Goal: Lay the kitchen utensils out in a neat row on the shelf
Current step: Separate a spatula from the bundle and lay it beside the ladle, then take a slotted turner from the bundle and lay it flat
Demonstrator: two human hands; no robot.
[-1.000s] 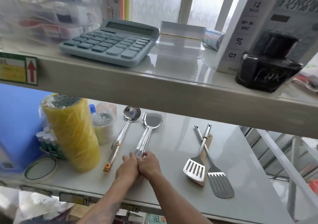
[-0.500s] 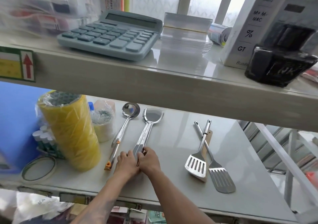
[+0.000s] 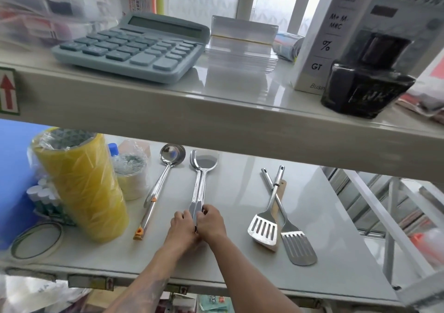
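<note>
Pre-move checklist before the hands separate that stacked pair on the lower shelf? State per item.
1. Grip on stacked fork and turner: left hand and right hand both hold the handle end. Ok.
2. Pair separated: heads overlap. Not ok.
3. Ladle laid out: lies alone, slightly angled. Ok.
4. Slotted turners: handles crossed over a wooden piece. Not ok.
5. Bare lower shelf between pair and turners: ok.
6. Wooden utensil type: cannot tell.
</note>
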